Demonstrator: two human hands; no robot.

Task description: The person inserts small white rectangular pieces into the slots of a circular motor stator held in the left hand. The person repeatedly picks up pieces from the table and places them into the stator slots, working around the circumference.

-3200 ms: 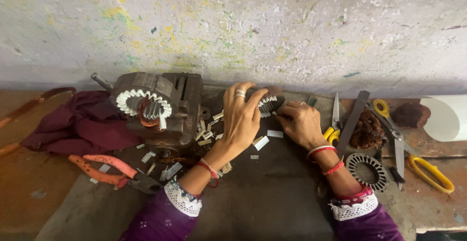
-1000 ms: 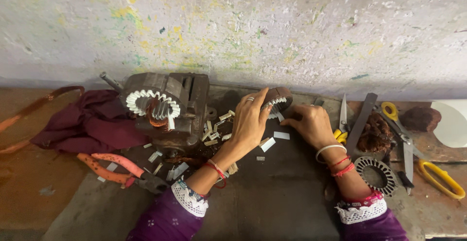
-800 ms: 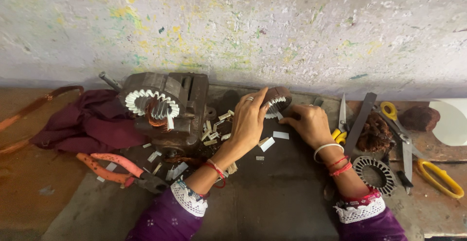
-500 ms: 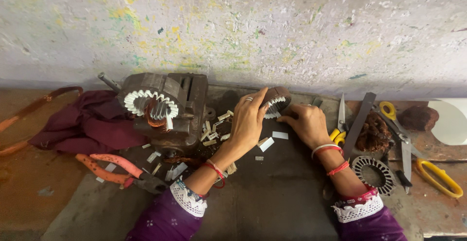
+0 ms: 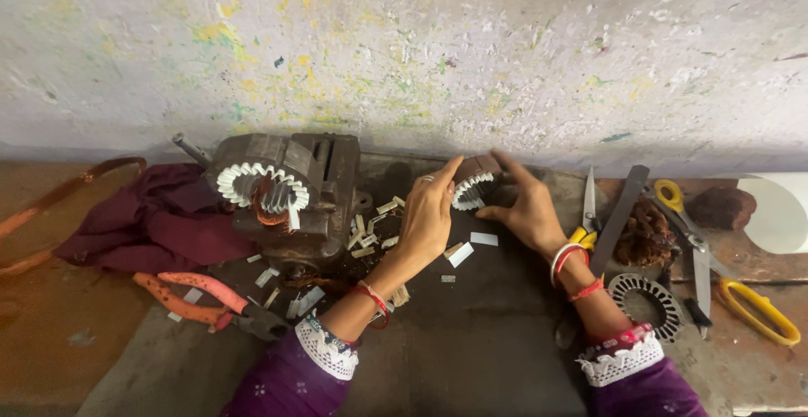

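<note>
A: While we hold the stator point(image 5: 474, 183) up off the mat point(image 5: 471, 341) between both hands, a slip is what we should fear. Our left hand point(image 5: 427, 215) cups its left side with fingers curled and the forefinger stretched up; our right hand point(image 5: 526, 207) pinches its right side, forefinger on top, thumb below. Neither is closed hard round it.

B: Agreed. It sits far and centre, near the wall point(image 5: 404, 47), with white paper liners showing in its slots. If we squeeze or twist unevenly, we judge those liners could crumple or pop out.

A: And if it drops, it lands among the paper strips point(image 5: 460, 254) lying loose on the mat just near of it, scattering them.

B: The motor point(image 5: 282, 202) stands just left of our left hand, with its own white liners sticking out. A careless elbow or wrist swing that way might bend them.

A: To the right we have scissors point(image 5: 589, 215), a flat file point(image 5: 619, 219) and yellow-handled shears point(image 5: 724, 274), all near our right wrist. Reaching blind there could nick us.

B: The pliers point(image 5: 210, 299) lie near left, well apart, so we see little risk there. The ring point(image 5: 648, 299) beside our right forearm could be knocked off its spot.
</note>
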